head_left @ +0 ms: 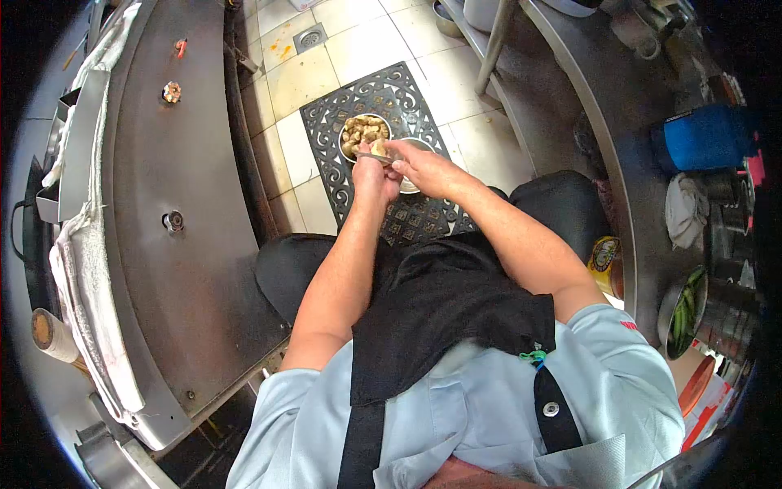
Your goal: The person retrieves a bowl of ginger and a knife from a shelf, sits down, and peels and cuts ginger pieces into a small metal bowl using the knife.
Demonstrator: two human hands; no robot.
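Note:
My left hand is closed at the near side of a bowl of brown, lumpy pieces. At its fingertips is a small pale piece. My right hand meets it from the right, fingers curled round a thin, dark, knife-like tool that lies across the pale piece. The tool's handle is hidden in the fingers. Beneath my right hand a second pale, round container shows in part.
Both bowls stand on a black patterned mat on the tiled floor. A long metal counter runs along the left. On the right are a metal shelf, a blue container and a bowl of green vegetables.

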